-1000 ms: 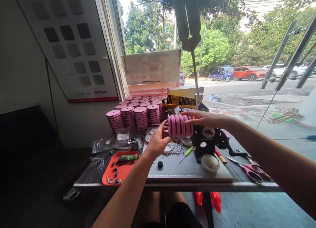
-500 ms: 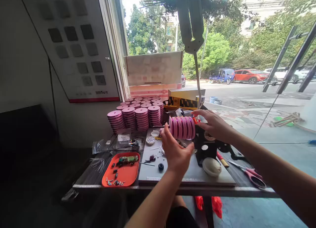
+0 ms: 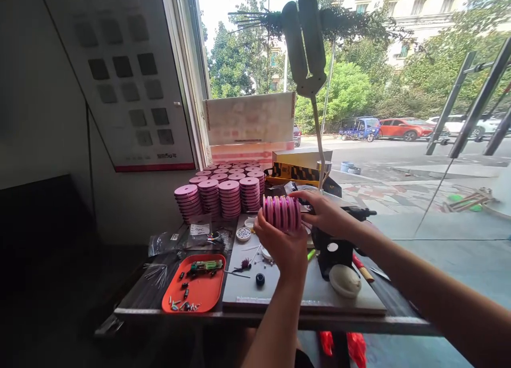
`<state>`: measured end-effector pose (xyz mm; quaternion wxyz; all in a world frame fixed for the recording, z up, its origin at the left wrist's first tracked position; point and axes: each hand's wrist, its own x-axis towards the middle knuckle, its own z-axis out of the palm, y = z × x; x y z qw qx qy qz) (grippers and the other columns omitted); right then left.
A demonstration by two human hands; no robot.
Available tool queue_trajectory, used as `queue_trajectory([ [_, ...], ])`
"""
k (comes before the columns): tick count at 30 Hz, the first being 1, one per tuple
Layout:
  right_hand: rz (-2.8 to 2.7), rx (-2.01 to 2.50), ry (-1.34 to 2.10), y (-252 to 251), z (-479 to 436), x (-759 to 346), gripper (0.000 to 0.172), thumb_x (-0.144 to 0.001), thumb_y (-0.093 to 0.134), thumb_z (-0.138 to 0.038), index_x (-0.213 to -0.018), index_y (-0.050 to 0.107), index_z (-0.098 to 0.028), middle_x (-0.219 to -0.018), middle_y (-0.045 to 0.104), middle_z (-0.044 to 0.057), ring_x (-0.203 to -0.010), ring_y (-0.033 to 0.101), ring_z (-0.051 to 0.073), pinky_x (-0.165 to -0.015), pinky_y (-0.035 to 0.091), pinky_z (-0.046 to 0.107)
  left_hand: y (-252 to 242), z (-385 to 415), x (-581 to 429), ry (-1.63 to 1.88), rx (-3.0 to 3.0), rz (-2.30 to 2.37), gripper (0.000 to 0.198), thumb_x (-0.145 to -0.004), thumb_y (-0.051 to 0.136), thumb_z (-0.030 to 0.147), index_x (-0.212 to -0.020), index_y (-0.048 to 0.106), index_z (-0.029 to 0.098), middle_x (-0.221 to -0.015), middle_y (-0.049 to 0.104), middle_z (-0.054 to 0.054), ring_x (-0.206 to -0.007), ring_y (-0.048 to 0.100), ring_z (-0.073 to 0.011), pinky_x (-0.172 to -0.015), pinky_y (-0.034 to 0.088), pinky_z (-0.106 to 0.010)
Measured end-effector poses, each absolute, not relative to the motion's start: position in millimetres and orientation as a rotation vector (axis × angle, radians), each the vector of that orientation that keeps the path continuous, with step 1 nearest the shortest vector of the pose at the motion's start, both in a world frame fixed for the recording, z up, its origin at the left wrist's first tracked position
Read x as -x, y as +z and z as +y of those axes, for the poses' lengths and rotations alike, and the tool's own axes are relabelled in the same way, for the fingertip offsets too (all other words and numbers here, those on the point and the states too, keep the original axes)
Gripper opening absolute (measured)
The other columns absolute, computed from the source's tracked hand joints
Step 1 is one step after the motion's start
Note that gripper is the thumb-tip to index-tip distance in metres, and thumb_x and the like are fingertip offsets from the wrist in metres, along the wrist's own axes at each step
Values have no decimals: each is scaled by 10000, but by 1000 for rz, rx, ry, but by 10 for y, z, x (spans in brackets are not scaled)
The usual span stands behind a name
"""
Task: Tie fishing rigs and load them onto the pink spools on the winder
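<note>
A row of pink spools (image 3: pixel 281 212), pressed side by side on edge, rests in my left hand (image 3: pixel 285 248), whose palm and fingers cup it from below and the left. My right hand (image 3: pixel 325 215) grips the row's right end, fingers on top and against the end spool. Just to the right and below stands a black winding machine (image 3: pixel 333 253), partly behind my right forearm. Stacks of similar pink spools (image 3: pixel 229 200) stand behind and to the left of my hands.
An orange tray (image 3: pixel 171 296) with small parts lies at left. On the white board (image 3: pixel 279 291) sit a bowl of beads (image 3: pixel 243 234), a black round knob (image 3: pixel 260 279) and a pale round dish (image 3: pixel 345 281). Plastic bags (image 3: pixel 199 230) lie near the stacks. A metal stand (image 3: pixel 317 139) rises behind.
The row of spools has come away from the black machine and moved left, with both hands. My left hand has closed further around it, and my right fingers have moved onto its end.
</note>
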<state>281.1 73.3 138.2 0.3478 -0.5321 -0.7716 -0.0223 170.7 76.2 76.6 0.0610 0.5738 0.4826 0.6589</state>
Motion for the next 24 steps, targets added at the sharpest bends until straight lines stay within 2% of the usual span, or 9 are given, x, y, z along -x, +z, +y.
queue_trajectory([
  [5,-2014,1376,-54,1400,764,-2722,424,-687,560,-102,-1109,531,-134,-1117,584,125,-1061,512,243,-919,389,391,756,796,-1615,1996,-1750,1463,807,-558,665,216,-1241,243,137,-1138,398,-154,-1094,403,-326,-926,336,-466],
  [11,-2026,1394,-45,1392,757,-2737,431,-714,545,-138,-1142,519,-169,-1148,574,108,-1087,501,241,-926,389,399,713,807,-1510,1956,-1807,1355,900,-539,732,291,-1266,221,146,-1179,392,-162,-1125,386,-326,-930,329,-479],
  [17,-2011,1391,-53,1366,776,-2787,421,-719,530,-154,-1138,519,-198,-1143,579,87,-1084,511,239,-924,399,406,742,766,-1395,1921,-1841,1124,701,-612,700,264,-1189,315,165,-1109,438,-129,-1056,450,-281,-902,366,-444],
  [24,-1990,1379,-47,1347,706,-3031,386,-698,532,-156,-1081,539,-203,-1105,599,77,-1062,531,236,-918,408,400,727,698,-1456,1801,-1868,938,673,-599,654,81,-1176,331,206,-1115,449,-105,-1090,443,-274,-930,349,-445],
])
